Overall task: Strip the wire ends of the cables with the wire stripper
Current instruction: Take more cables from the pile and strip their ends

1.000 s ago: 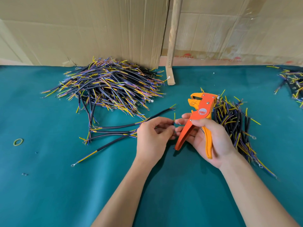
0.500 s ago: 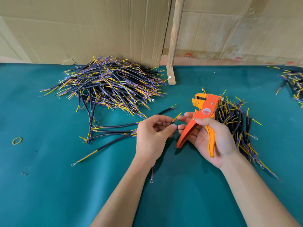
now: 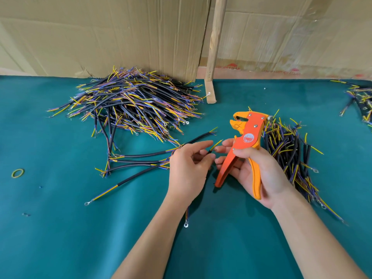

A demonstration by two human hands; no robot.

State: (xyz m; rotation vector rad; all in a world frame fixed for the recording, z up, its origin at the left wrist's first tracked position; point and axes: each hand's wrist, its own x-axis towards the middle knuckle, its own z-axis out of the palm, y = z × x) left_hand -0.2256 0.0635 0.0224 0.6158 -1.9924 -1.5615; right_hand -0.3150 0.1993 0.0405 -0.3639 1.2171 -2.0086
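Note:
My right hand (image 3: 259, 174) grips the orange wire stripper (image 3: 246, 137) by its handles, jaws pointing up and left. My left hand (image 3: 189, 168) pinches a short black cable (image 3: 214, 148) whose yellow wire end sticks up toward the stripper; the cable's ring terminal (image 3: 185, 225) hangs out below my wrist. The fingertips of both hands almost meet around that wire end, a little below the jaws. A large heap of cables (image 3: 130, 105) lies at the back left. A second heap (image 3: 289, 154) lies right of my right hand.
Several loose cables (image 3: 141, 162) lie on the teal mat left of my left hand. A yellow rubber band (image 3: 17, 173) sits far left. A wooden stick (image 3: 213, 47) leans on the cardboard wall behind. More cables (image 3: 360, 101) sit at the right edge.
My left hand has raised the cable so its yellow wire end points up toward the stripper, and its index finger has straightened. The stripper has shifted slightly right and up.

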